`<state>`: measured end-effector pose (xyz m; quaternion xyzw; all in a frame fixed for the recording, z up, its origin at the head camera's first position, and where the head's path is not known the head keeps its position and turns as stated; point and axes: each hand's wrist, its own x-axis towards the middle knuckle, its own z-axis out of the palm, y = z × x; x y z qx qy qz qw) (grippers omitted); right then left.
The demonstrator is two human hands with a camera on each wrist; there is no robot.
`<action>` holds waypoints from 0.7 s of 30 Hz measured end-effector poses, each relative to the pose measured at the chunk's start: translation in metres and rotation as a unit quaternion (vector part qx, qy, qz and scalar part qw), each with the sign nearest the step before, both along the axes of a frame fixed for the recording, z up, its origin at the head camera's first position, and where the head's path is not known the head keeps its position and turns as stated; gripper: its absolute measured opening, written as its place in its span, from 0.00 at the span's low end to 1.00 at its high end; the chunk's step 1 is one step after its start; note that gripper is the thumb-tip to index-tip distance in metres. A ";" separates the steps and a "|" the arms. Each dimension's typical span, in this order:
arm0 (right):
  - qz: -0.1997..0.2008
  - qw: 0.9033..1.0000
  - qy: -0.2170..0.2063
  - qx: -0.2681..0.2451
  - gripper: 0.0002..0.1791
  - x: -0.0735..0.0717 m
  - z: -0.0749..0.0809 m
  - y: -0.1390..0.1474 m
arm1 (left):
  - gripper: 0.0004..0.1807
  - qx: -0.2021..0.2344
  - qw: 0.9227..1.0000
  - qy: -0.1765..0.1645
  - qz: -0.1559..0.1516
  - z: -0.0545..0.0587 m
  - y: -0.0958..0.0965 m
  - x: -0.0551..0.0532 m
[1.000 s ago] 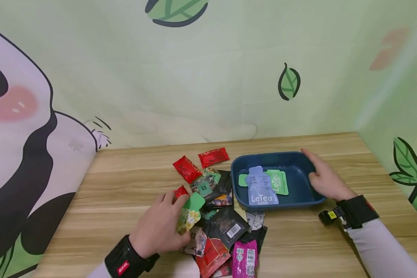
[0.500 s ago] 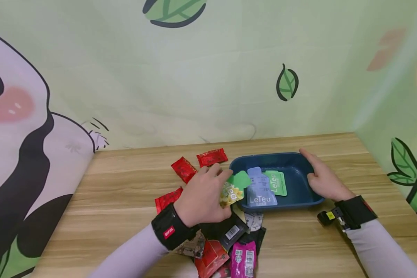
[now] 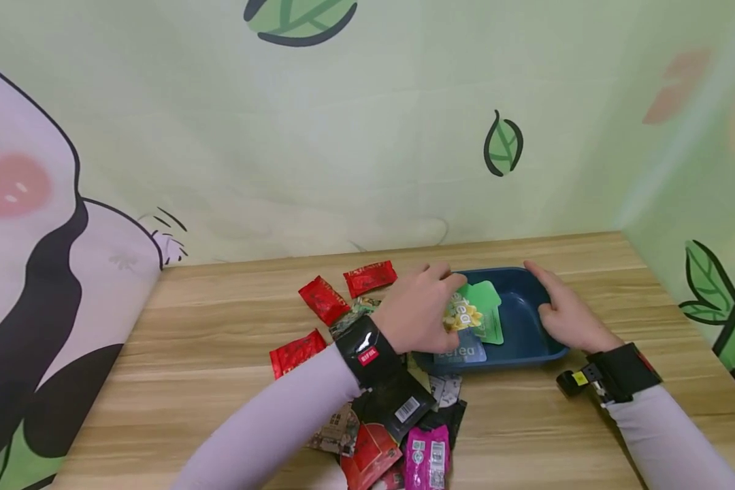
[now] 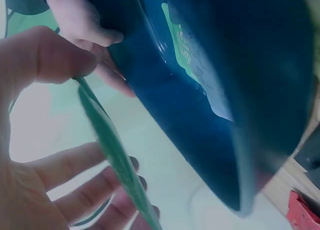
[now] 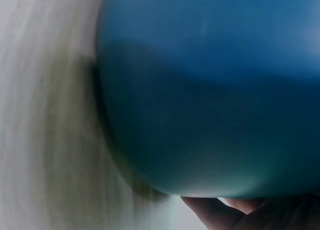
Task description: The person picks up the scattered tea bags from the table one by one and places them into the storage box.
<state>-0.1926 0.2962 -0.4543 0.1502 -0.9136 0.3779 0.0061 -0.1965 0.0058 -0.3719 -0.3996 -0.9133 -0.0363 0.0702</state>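
Observation:
My left hand [image 3: 419, 309] is over the left part of a dark blue plastic tub [image 3: 523, 350]. Between its thumb and fingers it pinches a flat green sachet [image 3: 463, 316] with yellow flowers printed on it, seen edge-on as a thin green packet [image 4: 117, 155] in the left wrist view. Beneath it in the tub lie a pale blue LeTea sachet [image 3: 468, 350] and a green one [image 3: 493, 327]. My right hand [image 3: 572, 309] grips the tub's right end, thumb over the rim and index finger along the outside. The right wrist view shows mostly the tub's outer wall [image 5: 210, 104].
A loose pile of sachets lies left and in front of the tub, with a black one [image 3: 398, 405], an orange-red one [image 3: 370, 456] and a magenta one [image 3: 427, 456]. Several small red packets [image 3: 323, 299] lie farther left. The wooden table [image 3: 208, 327] meets a printed backdrop [image 3: 367, 136].
My left hand has carried the green sachet from the pile rightward and over the tub. The red packet at the left has come into full view. My right hand has stayed on the tub.

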 end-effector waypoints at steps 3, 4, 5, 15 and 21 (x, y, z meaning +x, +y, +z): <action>0.000 1.000 0.000 -0.001 0.41 0.000 0.001 0.000 | 0.44 -0.014 1.000 0.003 -0.007 0.001 0.012 -0.008; -0.001 1.000 -0.001 0.001 0.41 0.000 0.001 0.000 | 0.44 -0.019 1.000 0.005 -0.008 0.001 0.015 -0.010; -0.002 1.000 -0.002 0.002 0.41 0.000 0.001 0.000 | 0.44 -0.023 1.000 0.006 -0.009 0.001 0.018 -0.013; -0.002 1.000 -0.004 0.008 0.41 0.000 0.001 -0.001 | 0.45 -0.032 0.999 -0.034 -0.002 -0.001 0.023 -0.029; 0.000 1.000 -0.003 0.006 0.41 -0.001 0.000 0.000 | 0.49 -0.024 0.998 -0.050 0.002 -0.008 0.015 -0.031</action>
